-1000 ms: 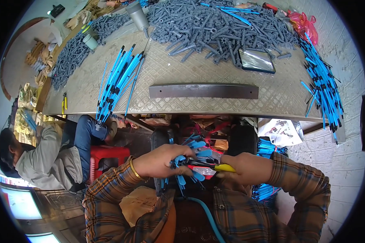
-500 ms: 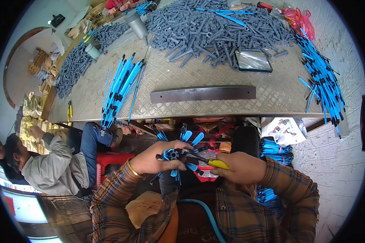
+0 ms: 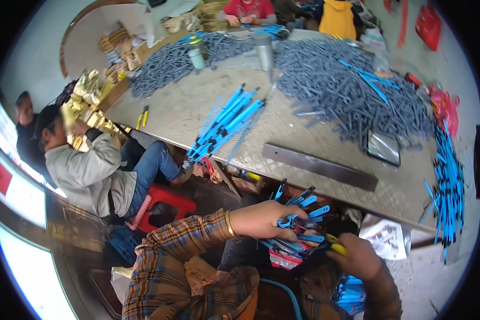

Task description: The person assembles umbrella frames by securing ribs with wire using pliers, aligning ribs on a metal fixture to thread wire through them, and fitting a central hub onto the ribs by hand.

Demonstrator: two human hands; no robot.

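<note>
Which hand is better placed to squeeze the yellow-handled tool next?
Probably the right hand: its fingers are around the yellow-handled tool, while the left hand is busy holding the blue strips.

The left forearm (image 3: 184,234), sleeved in brown plaid, is slanting upward from the lower left, with the arm bending at the elbow. The left wrist (image 3: 234,221), wearing a thin gold bangle (image 3: 229,224), is running almost straight into the left hand (image 3: 266,219), which is pointing rightward. Its fingers (image 3: 292,209) are curling into a grip, the thumb lying opposite and below the forefinger. The right forearm (image 3: 383,294), also in plaid, is slanting in from the lower right. The right hand (image 3: 360,256), slightly blurred, is sitting near the left but apart and lower, its fingers folding inward. Both hands are appearing bare.
</note>
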